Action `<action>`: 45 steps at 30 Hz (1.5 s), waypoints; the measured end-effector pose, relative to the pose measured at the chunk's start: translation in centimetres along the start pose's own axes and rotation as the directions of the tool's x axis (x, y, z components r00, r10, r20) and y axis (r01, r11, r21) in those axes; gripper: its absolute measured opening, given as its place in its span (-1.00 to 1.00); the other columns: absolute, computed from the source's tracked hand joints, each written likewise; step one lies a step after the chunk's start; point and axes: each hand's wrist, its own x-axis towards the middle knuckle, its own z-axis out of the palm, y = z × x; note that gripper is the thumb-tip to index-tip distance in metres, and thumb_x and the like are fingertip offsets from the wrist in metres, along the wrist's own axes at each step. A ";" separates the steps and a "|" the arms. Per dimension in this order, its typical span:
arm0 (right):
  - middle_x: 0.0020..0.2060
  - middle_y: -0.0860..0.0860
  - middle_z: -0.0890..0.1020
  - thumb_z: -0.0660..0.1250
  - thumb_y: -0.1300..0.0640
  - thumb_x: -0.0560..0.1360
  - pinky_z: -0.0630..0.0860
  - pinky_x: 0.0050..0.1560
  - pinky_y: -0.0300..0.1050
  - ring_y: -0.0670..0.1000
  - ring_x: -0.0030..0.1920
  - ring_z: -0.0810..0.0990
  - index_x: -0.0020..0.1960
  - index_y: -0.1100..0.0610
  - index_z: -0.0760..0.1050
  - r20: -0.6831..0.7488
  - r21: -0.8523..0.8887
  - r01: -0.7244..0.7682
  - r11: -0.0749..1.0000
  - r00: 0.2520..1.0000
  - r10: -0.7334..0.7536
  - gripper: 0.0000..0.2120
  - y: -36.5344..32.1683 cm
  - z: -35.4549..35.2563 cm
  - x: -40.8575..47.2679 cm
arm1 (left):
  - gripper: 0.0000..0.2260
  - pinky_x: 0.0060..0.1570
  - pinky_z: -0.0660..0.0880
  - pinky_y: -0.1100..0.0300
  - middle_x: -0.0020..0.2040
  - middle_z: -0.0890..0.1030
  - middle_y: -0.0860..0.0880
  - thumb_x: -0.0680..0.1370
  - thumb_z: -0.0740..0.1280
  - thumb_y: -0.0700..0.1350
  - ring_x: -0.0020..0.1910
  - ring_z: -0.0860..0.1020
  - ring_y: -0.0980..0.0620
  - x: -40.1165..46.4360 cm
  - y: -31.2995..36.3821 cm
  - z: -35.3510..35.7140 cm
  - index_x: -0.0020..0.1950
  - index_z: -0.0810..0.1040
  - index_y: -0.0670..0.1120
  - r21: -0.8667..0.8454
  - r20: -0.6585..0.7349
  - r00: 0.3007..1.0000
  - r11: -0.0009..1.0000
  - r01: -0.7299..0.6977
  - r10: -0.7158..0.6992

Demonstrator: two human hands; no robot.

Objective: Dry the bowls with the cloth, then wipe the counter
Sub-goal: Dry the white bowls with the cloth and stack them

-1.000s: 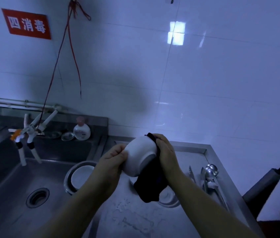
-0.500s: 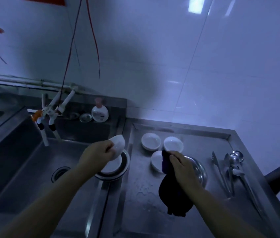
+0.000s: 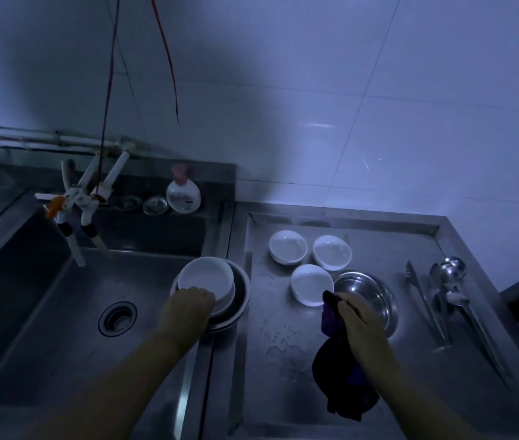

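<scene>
My left hand grips the near rim of a white bowl that sits upright in a steel basin at the sink's right edge. A dark cloth hangs from my right hand, which is closed on it above the steel counter. Three small white bowls stand on the counter: one at the back left, one at the back right, one nearer, just left of my right hand.
A round steel dish lies under my right hand. Tongs and ladles lie at the counter's right. The sink with drain, taps and a soap bottle is at left. Water drops wet the counter.
The bowl and cloth have come apart. My left hand carried the bowl left and down into the steel basin; my right hand lowered with the cloth. The view tilted downward.
</scene>
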 end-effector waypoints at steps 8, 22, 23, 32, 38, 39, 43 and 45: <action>-0.15 -0.15 0.65 0.19 0.31 0.56 0.39 -0.17 -0.52 -0.29 -0.14 0.56 -0.07 -0.03 0.60 -0.017 0.018 -0.004 1.000 1.000 0.005 -0.69 0.7 -0.7 0.3 | -0.65 -0.61 0.31 0.26 -0.56 0.44 -0.08 -0.07 0.55 -0.38 -0.62 0.42 -0.08 0.0 0.4 2.0 -0.49 0.46 -0.13 -0.065 -0.056 0.997 0.997 -0.048 0.044; -0.03 -0.07 0.63 0.20 0.29 0.58 0.39 -0.12 -0.54 -0.30 -0.08 0.54 0.03 0.04 0.60 -0.071 0.018 -0.090 0.996 0.993 0.091 -0.75 3.3 -6.3 4.0 | -0.78 -0.14 0.54 0.10 -0.10 0.64 -0.07 0.42 0.44 -0.12 -0.11 0.60 -0.09 5.7 12.4 1.7 0.04 0.61 -0.13 -0.367 -0.091 0.995 0.930 0.003 -0.038; -0.03 -0.08 0.63 0.20 0.28 0.58 0.39 -0.13 -0.55 -0.32 -0.09 0.54 0.05 0.03 0.60 -0.063 0.014 -0.100 0.995 0.993 0.101 -0.75 3.7 -7.0 4.4 | -0.78 -0.05 0.50 0.11 -0.01 0.63 -0.07 0.49 0.37 -0.09 -0.02 0.57 -0.07 6.8 14.0 2.4 0.10 0.58 -0.12 -0.433 0.016 0.995 0.896 0.099 -0.102; -0.10 -0.14 0.63 0.19 0.24 0.60 0.41 -0.20 -0.51 -0.32 -0.16 0.55 -0.01 -0.03 0.58 0.015 -0.059 -0.148 0.987 0.989 0.149 -0.75 8.0 -14.8 9.2 | -0.56 0.08 0.46 0.06 0.19 0.52 -0.30 0.56 0.28 0.00 0.14 0.52 -0.23 15.8 20.7 10.1 0.23 0.39 -0.35 -0.557 0.671 0.555 0.160 0.815 -0.491; -0.11 -0.17 0.64 0.19 0.28 0.59 0.40 -0.20 -0.54 -0.34 -0.16 0.55 -0.06 -0.07 0.58 0.056 -0.049 -0.151 0.987 0.987 0.154 -0.70 9.8 -18.4 11.7 | -0.71 -0.27 0.60 0.08 -0.10 0.59 -0.20 0.54 0.28 -0.28 -0.23 0.60 -0.10 17.5 22.0 12.2 0.22 0.44 -0.39 -0.567 0.783 0.380 -0.314 0.762 -0.493; -0.11 -0.18 0.64 0.20 0.28 0.58 0.40 -0.19 -0.54 -0.35 -0.15 0.56 -0.06 -0.07 0.59 0.064 -0.048 -0.157 0.986 0.985 0.160 -0.70 10.0 -18.8 12.0 | -0.73 -0.27 0.59 0.07 -0.14 0.56 -0.19 0.52 0.26 -0.32 -0.23 0.59 -0.11 17.4 22.1 12.1 0.20 0.44 -0.39 -0.574 0.779 0.369 -0.339 0.746 -0.506; -0.15 -0.22 0.63 0.22 0.27 0.57 0.39 -0.19 -0.54 -0.37 -0.16 0.54 -0.10 -0.13 0.57 0.104 -0.085 -0.134 0.987 0.984 0.143 -0.68 9.8 -19.4 12.6 | -0.83 0.00 0.54 -0.23 0.07 0.48 -0.32 0.46 0.26 -0.35 0.05 0.50 -0.34 16.3 22.6 10.1 0.03 0.38 -0.30 -0.655 0.666 0.398 -0.239 0.717 -0.631; -0.14 -0.21 0.62 0.21 0.24 0.58 0.38 -0.22 -0.55 -0.39 -0.17 0.52 -0.11 -0.15 0.55 0.151 -0.106 -0.115 0.988 0.980 0.130 -0.70 9.0 -19.1 12.8 | -0.84 -0.07 0.58 -0.20 0.02 0.49 -0.28 0.45 0.27 -0.35 0.01 0.51 -0.30 15.6 22.9 7.8 0.00 0.38 -0.26 -0.710 0.590 0.465 -0.149 0.689 -0.661</action>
